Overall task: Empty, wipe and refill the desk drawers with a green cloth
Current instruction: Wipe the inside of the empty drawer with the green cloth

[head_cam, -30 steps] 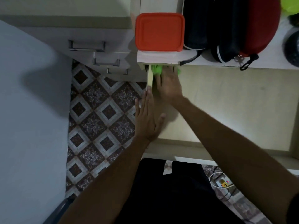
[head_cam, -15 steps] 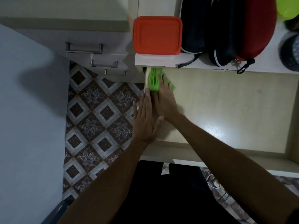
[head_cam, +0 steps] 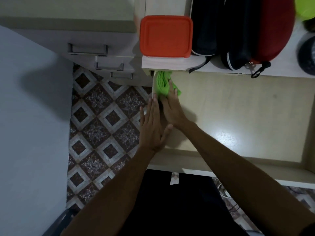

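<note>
The pale wooden drawer stands pulled out below the desk top, and its floor is bare. A bunched green cloth lies in its far left corner, against the left wall. My right hand presses flat on the cloth with straight fingers. My left hand rests flat along the top of the drawer's left wall, fingers straight, its thumb reaching inside the drawer.
On the desk top stand an orange lidded box, a black case and a red and black case. A cabinet with three handled drawers stands at the left, above the patterned tile floor.
My right hand has drawn the green cloth back out from under the desk edge, toward me along the drawer's left wall. My left hand stays on the wall.
</note>
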